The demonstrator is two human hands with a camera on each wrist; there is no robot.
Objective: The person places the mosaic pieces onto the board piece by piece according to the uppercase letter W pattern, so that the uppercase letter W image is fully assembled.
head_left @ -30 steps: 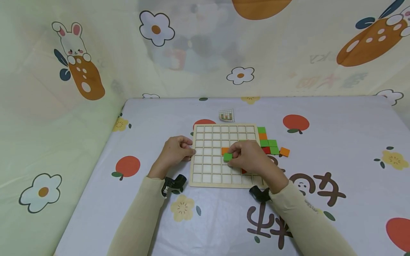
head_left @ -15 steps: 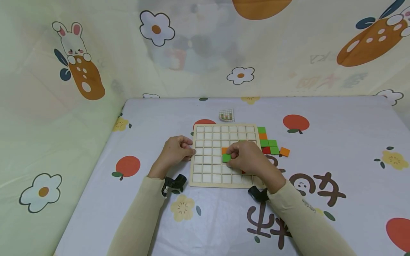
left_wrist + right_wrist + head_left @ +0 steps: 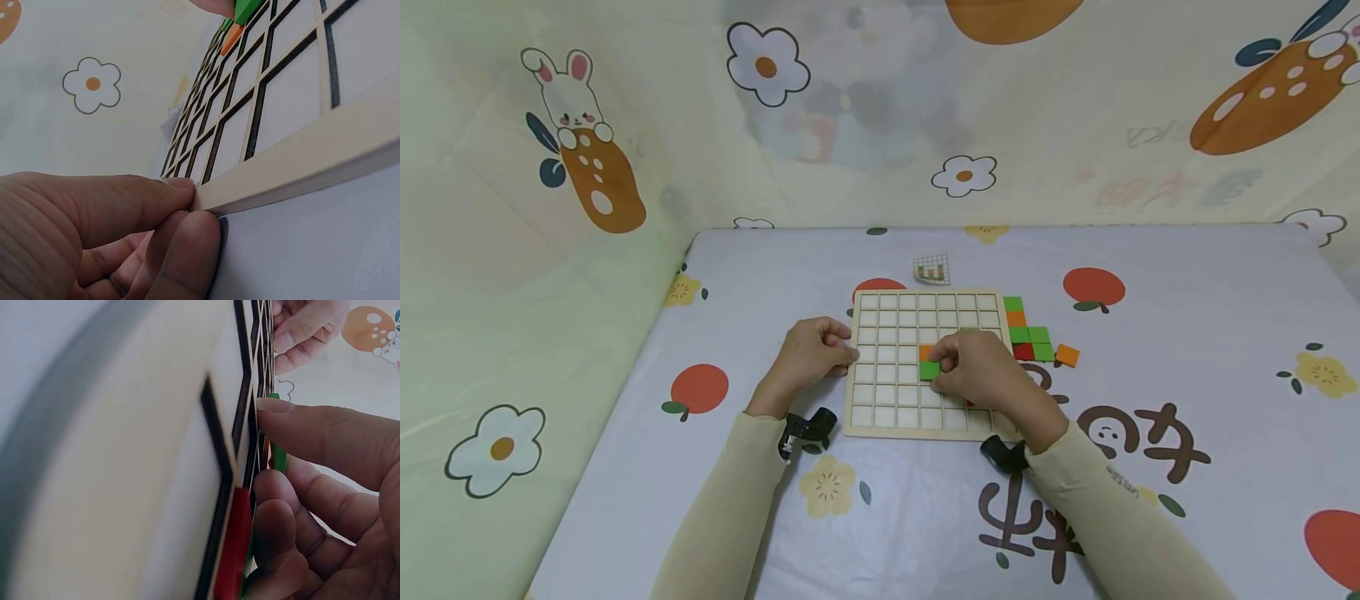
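A pale wooden grid board (image 3: 917,433) lies on the table. At its left edge, my left hand (image 3: 812,354) pinches the frame between thumb and fingers, as the left wrist view shows close up. Over the middle of the grid, my right hand (image 3: 983,367) holds a small green square tile (image 3: 929,372) by its right side. That tile lies directly below an orange tile (image 3: 926,352) in the grid. The right wrist view shows a red tile (image 3: 234,544) set in the board under the hand. My right hand hides much of the board's right half.
Several loose tiles, including a green tile (image 3: 1038,335), a red tile (image 3: 1023,352) and an orange tile (image 3: 1067,356), lie along the board's right side. Behind the board is a small printed grid card (image 3: 931,269). A patterned cloth (image 3: 1187,333) covers the table.
My right hand has brought the green tile slightly left and down, so it now lines up under the orange tile. The left hand has stayed at the board's edge.
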